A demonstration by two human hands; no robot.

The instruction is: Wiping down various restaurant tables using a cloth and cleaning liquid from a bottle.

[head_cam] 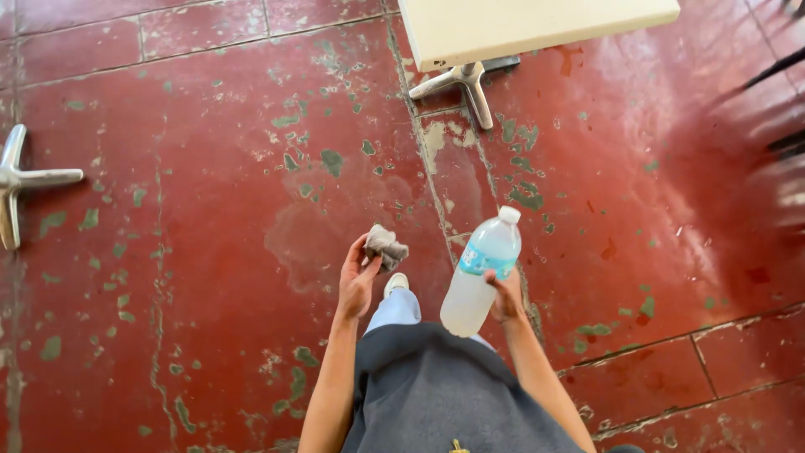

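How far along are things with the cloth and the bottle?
Done: the left hand grips a crumpled grey cloth and the right hand a capped plastic water bottle. In hand: both carried above the red floor. Left: the cream table ahead is untouched.

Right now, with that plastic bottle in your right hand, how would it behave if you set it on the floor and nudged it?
The bottle is tall and narrow, so it would probably tip easily. It looks round, so once down it would likely roll on the worn red floor. The right hand holds it low on the body; its clear wall looks thin and may dent.
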